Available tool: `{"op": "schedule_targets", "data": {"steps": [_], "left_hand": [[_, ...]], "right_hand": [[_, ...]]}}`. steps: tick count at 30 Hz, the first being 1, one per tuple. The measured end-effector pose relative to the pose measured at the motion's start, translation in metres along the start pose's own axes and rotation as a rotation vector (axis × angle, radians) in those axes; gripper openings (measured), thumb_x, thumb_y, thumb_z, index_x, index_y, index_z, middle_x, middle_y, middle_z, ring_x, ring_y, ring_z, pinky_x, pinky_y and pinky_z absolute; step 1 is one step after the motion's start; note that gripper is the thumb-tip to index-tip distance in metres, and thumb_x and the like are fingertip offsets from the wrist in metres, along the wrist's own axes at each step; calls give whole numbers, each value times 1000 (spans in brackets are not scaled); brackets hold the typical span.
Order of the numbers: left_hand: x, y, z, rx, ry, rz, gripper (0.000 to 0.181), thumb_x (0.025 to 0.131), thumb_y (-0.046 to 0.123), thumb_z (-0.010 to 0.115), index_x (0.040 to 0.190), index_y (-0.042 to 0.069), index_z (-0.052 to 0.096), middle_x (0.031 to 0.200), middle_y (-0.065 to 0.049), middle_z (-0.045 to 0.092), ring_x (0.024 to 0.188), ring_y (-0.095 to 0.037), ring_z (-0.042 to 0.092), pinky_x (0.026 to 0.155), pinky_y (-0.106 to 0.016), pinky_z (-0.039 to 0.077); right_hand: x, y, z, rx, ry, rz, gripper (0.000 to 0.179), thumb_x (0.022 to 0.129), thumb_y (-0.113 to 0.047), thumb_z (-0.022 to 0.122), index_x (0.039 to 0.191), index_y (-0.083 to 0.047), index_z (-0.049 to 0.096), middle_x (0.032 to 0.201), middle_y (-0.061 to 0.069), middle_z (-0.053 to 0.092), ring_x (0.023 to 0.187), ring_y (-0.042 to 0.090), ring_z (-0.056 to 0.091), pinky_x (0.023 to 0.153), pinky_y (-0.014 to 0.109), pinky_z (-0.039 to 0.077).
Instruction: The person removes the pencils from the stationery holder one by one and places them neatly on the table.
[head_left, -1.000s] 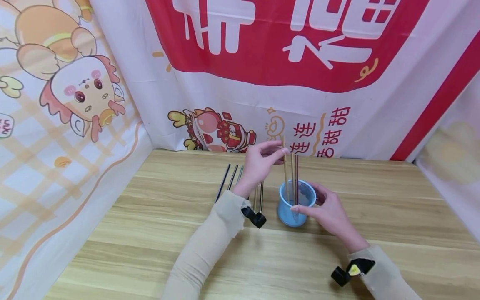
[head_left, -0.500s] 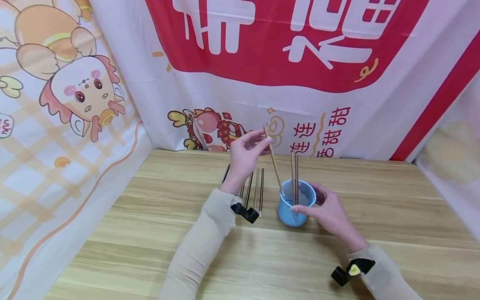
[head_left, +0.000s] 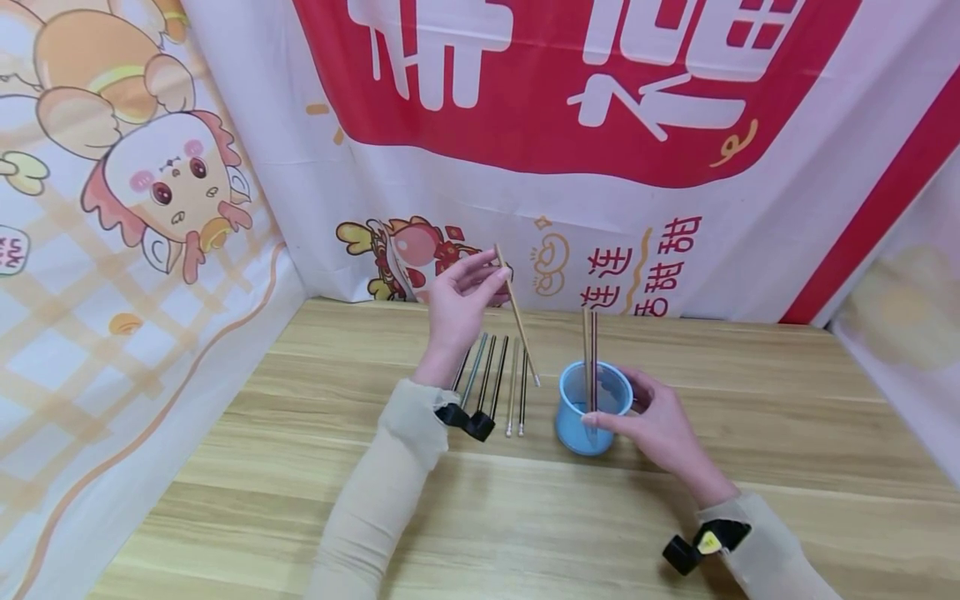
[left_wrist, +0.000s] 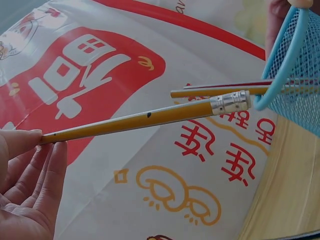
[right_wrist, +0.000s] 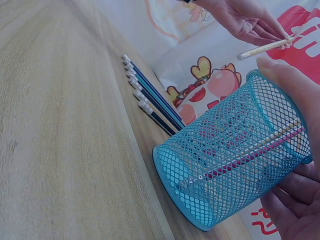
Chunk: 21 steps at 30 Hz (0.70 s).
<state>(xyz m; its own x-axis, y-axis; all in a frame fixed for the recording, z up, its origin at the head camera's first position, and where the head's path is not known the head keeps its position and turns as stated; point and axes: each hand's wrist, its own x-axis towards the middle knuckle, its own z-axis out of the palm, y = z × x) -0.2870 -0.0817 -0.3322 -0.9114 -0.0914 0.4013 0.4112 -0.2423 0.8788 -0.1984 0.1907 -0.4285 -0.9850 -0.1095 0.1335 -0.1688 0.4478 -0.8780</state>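
Observation:
My left hand [head_left: 459, 315] pinches a yellow pencil [left_wrist: 150, 118] near its upper end, thumb against fingertips. The pencil slants down to the right, its metal-banded eraser end lowest, left of the cup and above the row on the table. With thumb at the rim and fingers round the far side, my right hand [head_left: 663, 423] holds a blue mesh pencil cup [right_wrist: 220, 150] standing on the table. Inside it lean a yellow pencil [head_left: 587, 342] and a dark red pencil [head_left: 595, 354], eraser ends down.
Several pencils [head_left: 489, 375] lie side by side on the wooden table [head_left: 525, 517] left of the cup, mostly dark, eraser ends toward me. A printed cloth [head_left: 450, 183] hangs behind the table's back edge, and another patterned cloth [head_left: 150, 333] borders the left.
My left hand has lifted the yellow pencil out of the cup and carried it left, over the row of pencils. My right hand stays on the cup.

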Motion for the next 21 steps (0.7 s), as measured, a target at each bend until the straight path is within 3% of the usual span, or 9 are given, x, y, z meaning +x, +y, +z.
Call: {"op": "schedule_targets", "data": {"steps": [5,11,21], "left_hand": [[-2,-1,-11,60,5,-22,34,91,6,78,123,0,69,106,-14,73,92,-27,73,78,-41,63],[-3,-4,-27,122,-3,-27,33,91,10,79,123,5,71,106,-13,74,96,-33,72,79,-41,63],[-3,-11,-51,250,19,-74,34,89,14,82,122,12,73,106,-9,74,96,-27,72,80,-33,62]], "right_hand": [[0,1,0,-2,0,2,78,80,-33,90,144,-7,53,134,13,62,123,30,59,107,46,47],[0,1,0,4,-5,-1,77,81,-33,90,144,-7,53,135,13,61,124,30,58,107,46,47],[0,1,0,8,-3,4,79,81,-33,90,145,-7,52,135,14,61,125,30,58,108,46,47]]}}
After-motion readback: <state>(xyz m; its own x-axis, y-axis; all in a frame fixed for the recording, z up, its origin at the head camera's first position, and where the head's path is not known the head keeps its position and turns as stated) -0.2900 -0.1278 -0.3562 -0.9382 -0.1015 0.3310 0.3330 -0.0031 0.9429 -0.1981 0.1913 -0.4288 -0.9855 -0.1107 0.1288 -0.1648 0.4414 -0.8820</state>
